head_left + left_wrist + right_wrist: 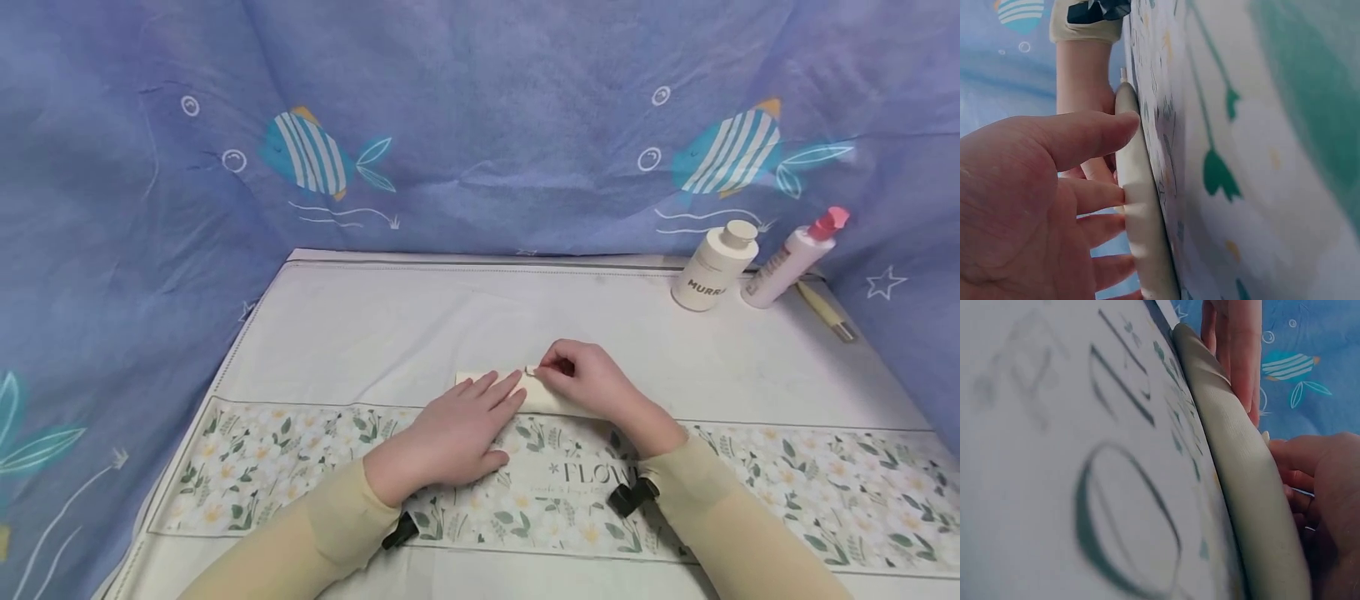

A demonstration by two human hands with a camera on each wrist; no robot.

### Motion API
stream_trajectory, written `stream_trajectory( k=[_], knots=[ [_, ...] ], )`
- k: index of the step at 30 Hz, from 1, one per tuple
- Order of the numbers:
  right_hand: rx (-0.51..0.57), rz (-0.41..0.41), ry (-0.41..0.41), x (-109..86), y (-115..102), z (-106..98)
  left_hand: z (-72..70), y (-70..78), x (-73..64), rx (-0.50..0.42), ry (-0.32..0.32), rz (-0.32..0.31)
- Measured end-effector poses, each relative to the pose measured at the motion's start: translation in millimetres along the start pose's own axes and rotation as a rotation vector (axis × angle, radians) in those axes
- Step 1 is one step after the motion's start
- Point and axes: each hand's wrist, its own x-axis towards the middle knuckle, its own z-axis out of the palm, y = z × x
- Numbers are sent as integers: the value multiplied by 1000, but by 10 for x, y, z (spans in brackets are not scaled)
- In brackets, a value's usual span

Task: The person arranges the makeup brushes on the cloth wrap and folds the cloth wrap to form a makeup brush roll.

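A slim, padded, cream-coloured pouch point(551, 402) lies on the white cloth along the upper edge of the flowered band. In the head view my left hand point(465, 429) rests on its left part, fingers straight and a little spread. The left wrist view shows those fingertips on the pouch's rounded side point(1141, 206). My right hand point(588, 379) is at the far edge, thumb and index finger pinching a small pale tab point(531, 371) there. The right wrist view shows this tab point(1265, 437) standing out beside the fingertips, while the pouch point(1241, 462) partly hides the other fingers.
At the back right stand a white bottle point(708, 271) and a pale pink bottle point(780, 268) with a red top. Beside them lies a slim yellow thing point(821, 308) with a metallic end. Behind the table hangs a blue fish-print curtain point(480, 125).
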Motion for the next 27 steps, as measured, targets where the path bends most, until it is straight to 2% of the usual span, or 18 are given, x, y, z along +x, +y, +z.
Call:
stream_trajectory(
  k=[3,6,10,14,18,23,27],
  knots=[
    [-147,-58,17,-82,-17,-84,-20,-1,15,-12,-21,-28],
    [-272,-166,21,-213,-17,-166,-40,-12,6,-20,-28,-55],
    [-370,-285,62,-392,25,-232,-54,-42,-36,-25,-23,-87],
    [-406,-309,120,-515,86,-278,-58,-83,-82,-43,-31,-118],
    [-420,-328,129,-562,137,-299,-36,-147,-132,-60,-30,-139],
    [-429,-340,125,-591,178,-307,23,-232,-195,-94,1,-143],
    [-424,-314,117,-620,173,-323,72,-290,-259,-101,42,-178]
  ],
)
